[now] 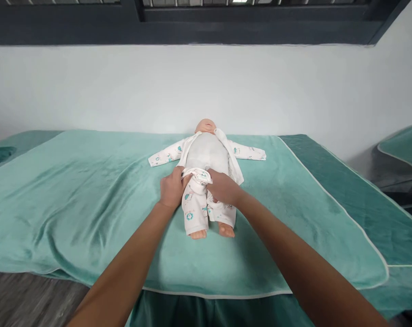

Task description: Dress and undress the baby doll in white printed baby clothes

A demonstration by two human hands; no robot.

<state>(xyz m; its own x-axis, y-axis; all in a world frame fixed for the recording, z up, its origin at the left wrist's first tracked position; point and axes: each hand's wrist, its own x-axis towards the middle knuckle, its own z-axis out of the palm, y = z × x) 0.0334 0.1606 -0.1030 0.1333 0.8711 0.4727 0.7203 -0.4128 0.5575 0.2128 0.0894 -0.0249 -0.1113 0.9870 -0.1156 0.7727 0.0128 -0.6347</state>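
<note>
A baby doll (207, 152) lies on its back, head toward the wall and feet toward me. Its white printed jacket (168, 153) is spread open at the front, with both sleeves stretched out sideways. White printed pants (194, 213) cover its legs, leaving the bare feet showing. My left hand (172, 187) is closed on the waistband at the doll's hip on the left. On the other side, my right hand (223, 186) grips the bunched waistband near the middle; its fingertips are partly hidden by the cloth.
Under the doll spreads a light green blanket (90, 195), wrinkled on the left, over a darker green cover (362, 204). A white wall (206, 86) rises behind, below a dark window frame (226, 27). At the right edge is a green-covered cushion (405, 145).
</note>
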